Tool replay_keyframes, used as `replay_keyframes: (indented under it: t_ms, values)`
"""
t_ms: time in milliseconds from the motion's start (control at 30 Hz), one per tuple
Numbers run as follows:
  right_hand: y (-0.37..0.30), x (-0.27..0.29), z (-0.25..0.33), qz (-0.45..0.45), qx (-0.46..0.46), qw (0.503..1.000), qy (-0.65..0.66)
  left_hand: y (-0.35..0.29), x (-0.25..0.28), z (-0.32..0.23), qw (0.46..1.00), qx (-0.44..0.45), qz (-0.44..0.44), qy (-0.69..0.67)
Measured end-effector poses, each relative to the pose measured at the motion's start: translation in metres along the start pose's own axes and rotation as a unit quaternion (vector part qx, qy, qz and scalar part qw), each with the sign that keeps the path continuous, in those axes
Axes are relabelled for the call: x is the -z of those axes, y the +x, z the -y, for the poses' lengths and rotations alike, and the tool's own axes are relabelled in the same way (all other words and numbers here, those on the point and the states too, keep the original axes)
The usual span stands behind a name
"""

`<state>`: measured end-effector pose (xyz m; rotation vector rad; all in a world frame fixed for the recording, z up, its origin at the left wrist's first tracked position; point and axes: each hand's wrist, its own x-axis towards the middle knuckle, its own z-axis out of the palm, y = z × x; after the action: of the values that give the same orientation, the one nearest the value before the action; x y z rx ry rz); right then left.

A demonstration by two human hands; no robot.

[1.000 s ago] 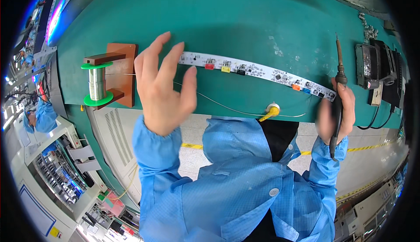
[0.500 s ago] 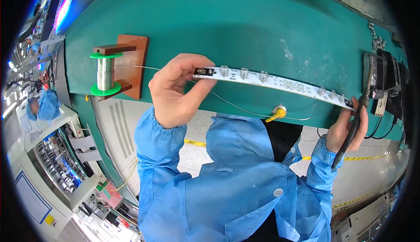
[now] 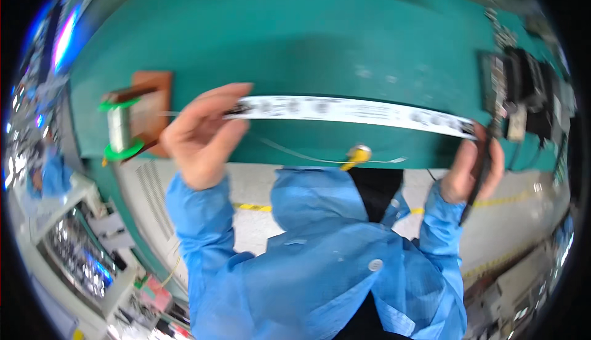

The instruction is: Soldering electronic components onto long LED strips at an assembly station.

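Note:
A long white circuit board strip [image 3: 354, 110] with dark ends spans both hands above the green bench, its parts smeared by motion. My left hand [image 3: 206, 137] pinches its left end between thumb and fingers. At the right end, my right hand [image 3: 471, 168] has thumb and fingers closed on the board. Across that hand slants the black handle of what looks like a soldering iron [image 3: 480, 183]; whether the fingers grip it cannot be made out. Thin solder wire [image 3: 295, 153] runs from the solder spool [image 3: 120, 128], passes by my left hand and curves beneath the board.
The spool sits on a brown stand [image 3: 161, 97] at the left. A black iron holder [image 3: 523, 84] with cables stands at the right. A yellow-capped fitting [image 3: 357, 155] is at the bench's [image 3: 295, 44] near edge. Machinery [image 3: 80, 248] and a person in blue [image 3: 55, 177] are far left.
The view has shifted and blurred, so bench things appear further left. The board looks more level and its face turns more toward me. Both hands keep their hold on its ends.

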<state>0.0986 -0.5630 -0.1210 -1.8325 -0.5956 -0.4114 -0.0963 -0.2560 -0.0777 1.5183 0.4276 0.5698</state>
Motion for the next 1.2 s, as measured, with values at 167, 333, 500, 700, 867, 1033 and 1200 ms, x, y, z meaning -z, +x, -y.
replay_keyframes:
  t_ms: [167,333,500,700,867,1033,1200]
  values:
    - [0.002,-0.007,-0.002,0.032,0.011,0.994,0.101,-0.001,0.015,0.013,0.998,-0.027,-0.007,0.064]
    - [0.008,0.001,-0.003,0.061,0.035,0.993,0.096,0.007,0.011,0.015,0.999,0.000,-0.017,0.047]
    - [0.013,-0.002,-0.004,0.066,0.030,0.989,0.127,0.014,0.015,0.021,0.998,0.000,-0.023,0.057]
    - [0.009,-0.002,0.003,0.037,-0.028,0.984,0.171,0.010,0.021,-0.011,0.994,-0.021,0.022,0.109]
    - [0.003,0.007,-0.001,0.055,-0.018,0.984,0.165,-0.010,0.039,-0.052,0.997,0.009,0.000,0.075]
    - [0.007,0.009,0.000,0.061,-0.019,0.983,0.174,0.004,0.142,-0.105,0.987,0.042,-0.116,0.101]
    - [0.009,0.005,0.001,0.062,0.005,0.980,0.189,0.108,0.171,-0.123,0.980,0.060,-0.188,0.011]
